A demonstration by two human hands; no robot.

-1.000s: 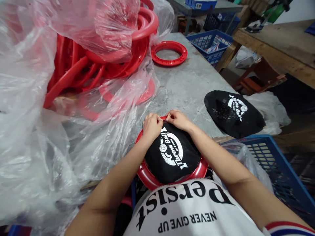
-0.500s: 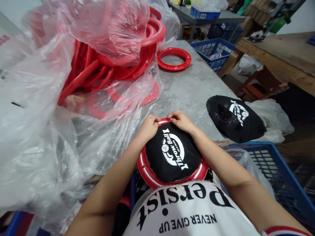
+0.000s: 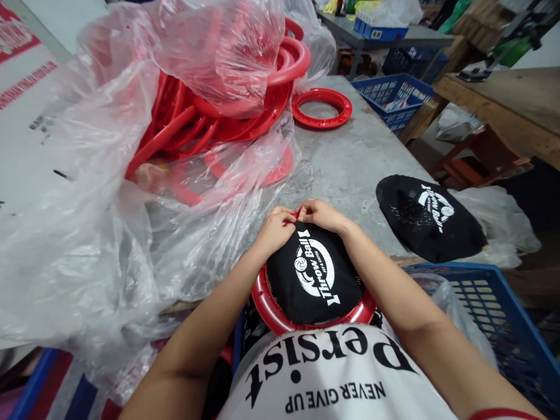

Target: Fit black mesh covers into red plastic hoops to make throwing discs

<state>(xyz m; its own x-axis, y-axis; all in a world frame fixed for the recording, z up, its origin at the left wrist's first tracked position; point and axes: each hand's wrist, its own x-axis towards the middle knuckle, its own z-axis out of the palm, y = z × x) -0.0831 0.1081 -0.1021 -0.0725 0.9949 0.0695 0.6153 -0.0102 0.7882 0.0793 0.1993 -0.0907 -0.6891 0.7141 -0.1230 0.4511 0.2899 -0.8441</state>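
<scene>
A red plastic ring leans against my shirt, its far side at the table edge. Across its opening lies a black fabric disc with white "Throw Ball" print. At the ring's far rim, my left hand is closed, fingers pinching the rim and the fabric edge. Close beside it my right hand pinches the same rim, thumb and fingertips together. A short piece of red rim shows between the two hands. My fingers hide how the fabric edge sits there.
A pile of red rings sits under clear plastic bags at left. One loose red ring lies on the grey table. Another printed black disc rests at the right edge, above a blue crate.
My left hand has shifted right along the far rim, narrowing the gap between my hands. The whole scene sits slightly further right in view.
</scene>
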